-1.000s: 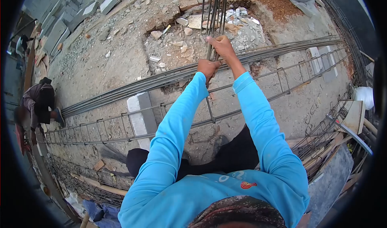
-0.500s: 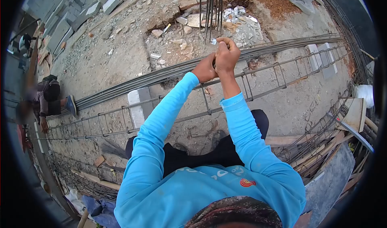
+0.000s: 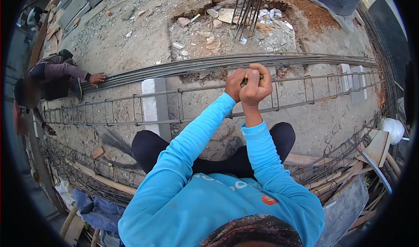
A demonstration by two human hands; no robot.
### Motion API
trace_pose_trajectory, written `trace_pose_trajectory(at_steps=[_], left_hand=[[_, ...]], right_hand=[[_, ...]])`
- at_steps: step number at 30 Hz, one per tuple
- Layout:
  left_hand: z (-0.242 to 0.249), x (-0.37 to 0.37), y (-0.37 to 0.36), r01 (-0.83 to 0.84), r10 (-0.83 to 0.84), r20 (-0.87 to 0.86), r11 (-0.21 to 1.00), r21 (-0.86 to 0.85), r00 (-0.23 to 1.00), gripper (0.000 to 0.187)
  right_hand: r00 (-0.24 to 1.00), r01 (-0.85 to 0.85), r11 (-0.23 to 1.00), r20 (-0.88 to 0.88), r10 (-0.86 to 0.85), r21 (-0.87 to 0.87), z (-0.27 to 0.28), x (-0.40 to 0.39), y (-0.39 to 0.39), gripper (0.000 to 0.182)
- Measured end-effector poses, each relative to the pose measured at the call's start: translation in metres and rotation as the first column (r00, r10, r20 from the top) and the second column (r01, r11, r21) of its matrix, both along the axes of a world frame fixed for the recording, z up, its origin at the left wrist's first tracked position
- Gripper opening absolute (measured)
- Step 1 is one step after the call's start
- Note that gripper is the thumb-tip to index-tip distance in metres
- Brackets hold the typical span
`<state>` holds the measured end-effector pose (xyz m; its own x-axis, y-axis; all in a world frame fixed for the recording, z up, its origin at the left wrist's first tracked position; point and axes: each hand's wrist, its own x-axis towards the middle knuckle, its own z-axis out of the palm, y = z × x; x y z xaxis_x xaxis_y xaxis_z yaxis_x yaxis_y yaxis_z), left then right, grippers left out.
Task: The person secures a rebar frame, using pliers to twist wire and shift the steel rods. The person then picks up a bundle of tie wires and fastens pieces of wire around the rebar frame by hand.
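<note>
My left hand (image 3: pixel 235 85) and my right hand (image 3: pixel 256 87) are pressed side by side, both closed with fingers curled. Whatever lies inside them is hidden by the fingers. They are above the upper bar of a long rebar cage (image 3: pixel 178 105), a ladder-like frame of steel bars and square stirrups. Just beyond my hands runs a bundle of long steel rods (image 3: pixel 174 69). A pale block (image 3: pixel 150 101) supports the cage on the left, and more pale blocks (image 3: pixel 345 77) are under its right end.
A crouching co-worker (image 3: pixel 54 70) is at the left, one hand (image 3: pixel 97 79) on the rod bundle. Upright rebar (image 3: pixel 251 11) rises from a rubble-filled pit ahead. Wooden planks (image 3: pixel 102 177) and wire mesh lie near me, with a white roll (image 3: pixel 392 131) at right.
My joined hands have come back from over the rod bundle to the cage's upper bar. The co-worker has leaned forward and now has a hand on the rods. The view has shifted.
</note>
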<state>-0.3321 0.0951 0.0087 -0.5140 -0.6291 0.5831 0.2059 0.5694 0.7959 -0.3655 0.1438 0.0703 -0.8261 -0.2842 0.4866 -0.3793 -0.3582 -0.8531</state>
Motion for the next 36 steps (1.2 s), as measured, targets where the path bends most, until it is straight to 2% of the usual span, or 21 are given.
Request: trace_pose_trajectory(at_steps=[4, 6, 10, 16, 20, 22, 25, 27, 28, 29, 30, 32, 33, 34, 35, 36], left_hand=[[-0.008, 0.003, 0.002, 0.009, -0.008, -0.007, 1.0, 0.016, 1.0, 0.018], [-0.011, 0.006, 0.001, 0.014, -0.014, -0.005, 1.0, -0.002, 1.0, 0.017], [-0.01, 0.008, 0.004, 0.005, -0.005, -0.051, 1.0, 0.001, 0.999, 0.015], [-0.016, 0.008, 0.007, -0.008, 0.007, -0.017, 1.0, -0.016, 1.0, 0.016], [-0.017, 0.0, 0.01, -0.033, 0.032, -0.036, 0.999, -0.014, 0.999, 0.015], [-0.018, -0.016, 0.006, -0.129, 0.129, 0.018, 0.992, 0.0, 0.992, 0.016], [-0.016, -0.041, -0.001, -0.283, 0.278, 0.095, 0.959, 0.033, 0.956, 0.017], [-0.009, -0.047, -0.032, -0.11, 0.039, 0.215, 0.937, 0.332, 0.976, 0.018], [-0.012, -0.057, -0.052, -0.034, -0.06, 0.16, 0.848, 0.529, 0.985, 0.022], [0.002, -0.053, -0.068, 0.013, -0.185, 0.199, 0.762, 0.647, 0.962, 0.026], [-0.007, -0.055, -0.083, 0.069, -0.27, 0.188, 0.721, 0.689, 0.944, 0.029], [0.003, -0.048, -0.093, 0.242, -0.437, 0.036, 0.562, 0.791, 0.899, 0.023], [0.008, -0.046, -0.096, 0.252, -0.443, 0.03, 0.564, 0.787, 0.896, 0.023], [0.012, -0.043, -0.098, 0.335, -0.553, -0.004, 0.5, 0.798, 0.833, 0.025], [0.015, -0.039, -0.1, 0.406, -0.651, -0.037, 0.427, 0.808, 0.758, 0.028], [0.017, -0.036, -0.102, 0.407, -0.651, -0.033, 0.432, 0.805, 0.758, 0.028]], right_hand=[[0.999, -0.03, 1.0, -0.039, 0.03, -0.006, -0.008, 0.004, 0.005, 0.017], [0.993, -0.033, 0.999, -0.112, 0.032, -0.002, -0.009, 0.008, 0.006, 0.016], [0.991, -0.075, 0.997, -0.113, 0.076, 0.016, -0.001, 0.015, 0.011, 0.016], [0.983, -0.083, 0.996, -0.168, 0.078, -0.026, -0.004, 0.014, 0.012, 0.015], [0.995, -0.067, 0.998, -0.075, 0.067, 0.003, -0.003, 0.012, 0.012, 0.016], [0.994, -0.099, 0.995, -0.035, 0.1, 0.027, 0.004, -0.001, 0.002, 0.015], [0.999, 0.02, 0.972, 0.028, -0.027, 0.236, 0.008, -0.046, -0.033, 0.022], [0.998, 0.058, 0.802, -0.012, -0.064, 0.595, 0.034, -0.069, -0.06, 0.037], [0.998, -0.027, 0.741, -0.023, 0.057, 0.671, 0.034, -0.086, -0.072, 0.045], [0.985, -0.097, 0.669, -0.024, 0.169, 0.737, 0.032, -0.104, -0.08, 0.053], [0.988, -0.075, 0.673, -0.034, 0.147, 0.736, 0.029, -0.114, -0.085, 0.053], [0.889, -0.294, 0.671, -0.065, 0.454, 0.681, 0.027, -0.123, -0.094, 0.051], [0.891, -0.283, 0.676, -0.074, 0.448, 0.68, 0.032, -0.126, -0.093, 0.051], [0.796, -0.57, 0.661, 0.13, 0.591, 0.488, 0.036, -0.127, -0.093, 0.048], [0.62, -0.784, 0.579, 0.282, 0.732, 0.223, 0.038, -0.127, -0.094, 0.045], [0.621, -0.784, 0.58, 0.277, 0.734, 0.22, 0.037, -0.131, -0.093, 0.045]])
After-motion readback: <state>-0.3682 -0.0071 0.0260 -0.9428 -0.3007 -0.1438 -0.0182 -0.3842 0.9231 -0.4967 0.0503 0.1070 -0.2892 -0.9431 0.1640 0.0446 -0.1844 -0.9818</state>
